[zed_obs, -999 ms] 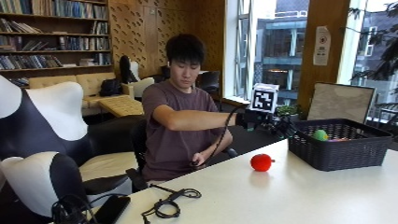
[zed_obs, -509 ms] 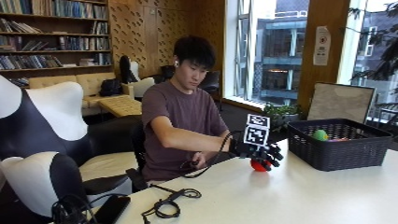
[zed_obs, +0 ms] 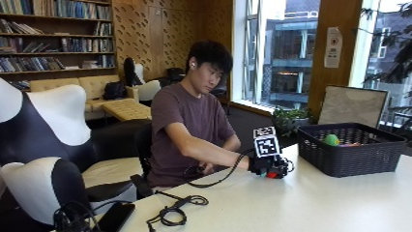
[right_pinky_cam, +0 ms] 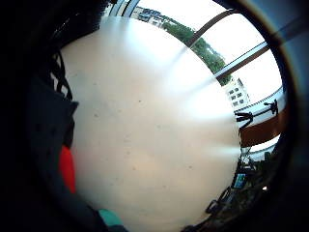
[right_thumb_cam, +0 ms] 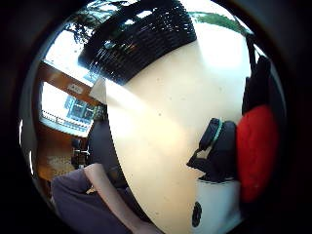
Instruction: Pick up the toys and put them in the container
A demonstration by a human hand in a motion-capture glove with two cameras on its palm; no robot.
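Gloved right hand (zed_obs: 262, 165) curls its fingers around red toy (zed_obs: 275, 172) | toy on white table (zed_obs: 309, 203), near black basket (zed_obs: 351, 150), on the person's side | green toy (zed_obs: 331, 139) inside basket

Swung away from the black basket (zed_obs: 351, 149), where it hovered a second ago, and came down onto the bench (zed_obs: 302, 203). Now curled over the red ball toy (zed_obs: 275, 173), which half a second ago was only just reached. Red now pressed close against the palm in the thumb-side view, gloved right hand (zed_obs: 265, 165) covering most of it.
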